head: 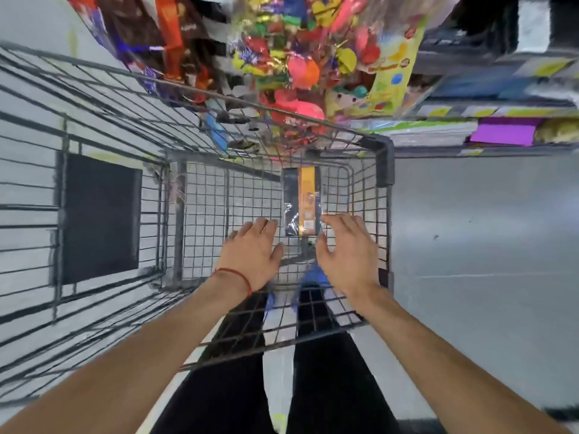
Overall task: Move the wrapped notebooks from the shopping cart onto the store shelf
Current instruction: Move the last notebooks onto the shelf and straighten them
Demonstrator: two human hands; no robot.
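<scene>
**Down in the cart: one pack waiting, grasp not yet closed**

At the bottom of the shopping cart (384,161), close to its right wall, one pack of wrapped notebooks (302,202) lies flat on the wire floor, its long side pointing away from you. No other pack shows in the basket. Beyond the cart's far right corner runs the store shelf (488,111), holding flat stacks of stationery, too blurred to tell whether any are notebooks.

Your left hand (253,252) and right hand (347,255) hang either side of the pack's near end, and neither holds anything. The fingers (266,223) of both are spread apart and loosely bent. Your right fingertips sit just beside the pack's right edge; whether they touch it I cannot tell.

My reading: this looks like the last pack, and its grasp, lift and carry to the shelf are all not yet done.
</scene>
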